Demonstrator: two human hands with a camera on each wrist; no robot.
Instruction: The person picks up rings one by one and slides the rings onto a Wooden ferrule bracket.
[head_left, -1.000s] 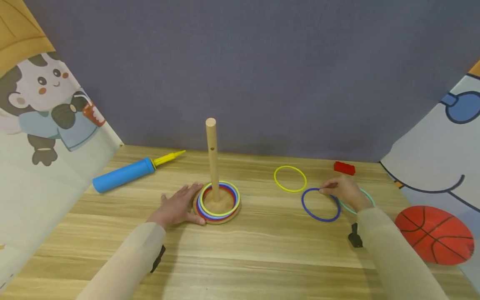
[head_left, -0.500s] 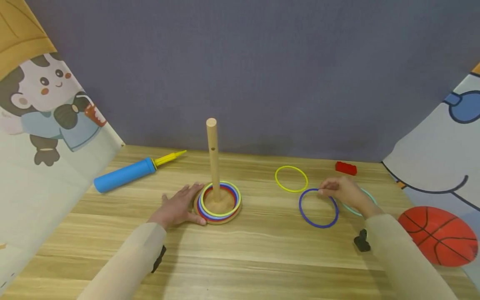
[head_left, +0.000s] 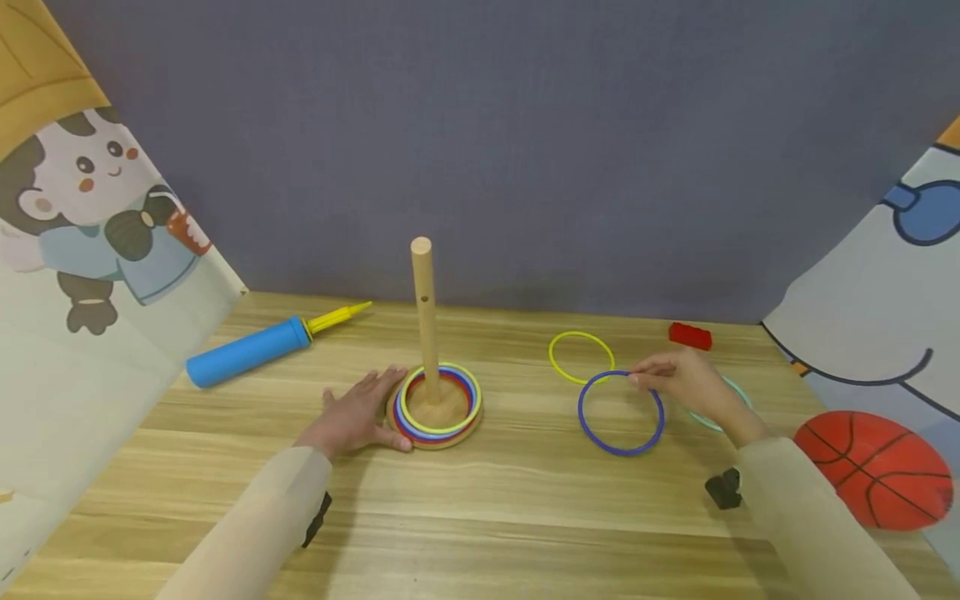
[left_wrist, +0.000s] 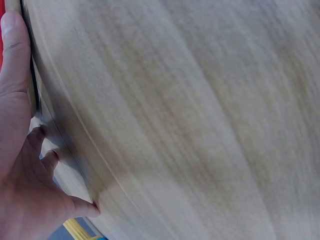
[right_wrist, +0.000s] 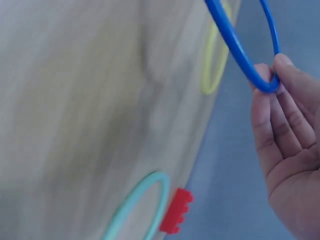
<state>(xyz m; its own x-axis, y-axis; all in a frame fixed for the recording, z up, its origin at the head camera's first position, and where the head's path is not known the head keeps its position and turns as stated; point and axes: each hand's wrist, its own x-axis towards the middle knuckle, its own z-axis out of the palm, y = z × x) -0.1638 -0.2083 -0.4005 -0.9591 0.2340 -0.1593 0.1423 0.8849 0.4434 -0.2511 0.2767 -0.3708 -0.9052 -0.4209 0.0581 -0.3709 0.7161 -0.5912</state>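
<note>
Blue ring [right_wrist: 234,42] is being held off the bench [head_left: 525,508], pinched by the right hand's [head_left: 693,390] fingers, while the wooden peg stand [head_left: 427,325] is being touched by the left hand's [head_left: 356,417] unclenched fingers; presumably a transfer is being undertaken, centring over that stand being needed next

Peg stand [head_left: 426,333] stood right of the left fingers [head_left: 384,382], pump [head_left: 247,354] lay behind them, ring [right_wrist: 238,52] sat between the right fingers [head_left: 656,363], brick [head_left: 690,336] lay behind those, ball [head_left: 877,472] lay rightward.

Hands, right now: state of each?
Left hand: open, resting against the wooden peg stand.
Right hand: closed, pinching a dark blue ring.
</note>
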